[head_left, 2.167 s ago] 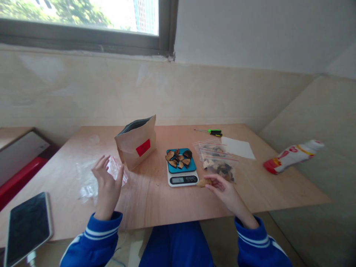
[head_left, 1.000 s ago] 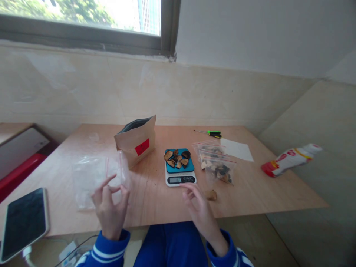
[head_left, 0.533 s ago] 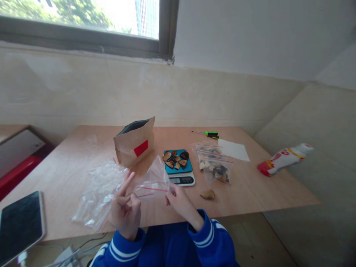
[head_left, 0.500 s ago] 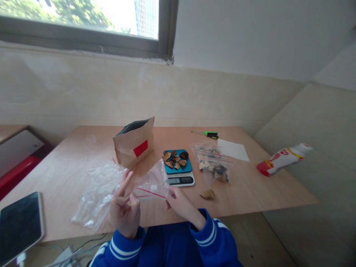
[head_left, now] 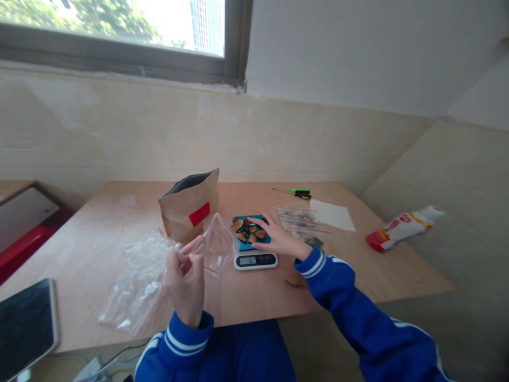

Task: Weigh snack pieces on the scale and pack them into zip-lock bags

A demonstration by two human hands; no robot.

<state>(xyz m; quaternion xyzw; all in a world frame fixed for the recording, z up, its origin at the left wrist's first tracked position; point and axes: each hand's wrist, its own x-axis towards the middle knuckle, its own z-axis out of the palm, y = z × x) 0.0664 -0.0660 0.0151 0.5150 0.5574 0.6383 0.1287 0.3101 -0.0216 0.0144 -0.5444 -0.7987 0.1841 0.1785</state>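
Head view: near the middle of the desk (head_left: 358, 276), the dried slices (head_left: 252, 229) lie in a loose cluster on the blue platform of the scale (head_left: 255, 260). The right hand (head_left: 278, 239) reaches over them from the right with fingers and thumb spread; whether a fingertip touches a slice cannot be told. The left hand (head_left: 185, 289), above the near edge, seems to pinch the side of a clear bag (head_left: 218, 241) between thumb and finger, its red strip low and towards that edge. How far its mouth is open is unclear. One loose slice (head_left: 295, 282) lies by the near edge, partly hidden under the right sleeve (head_left: 326, 281).

To lift the slices cleanly, I would gather a few from the sides and avoid pressing on the platform. The pinch should stay firm, since thin film probably folds easily. Keeping the sleeve high would spare the loose slice, and the open paper bag (head_left: 186, 207), standing behind towards the far edge, from stray bumps.
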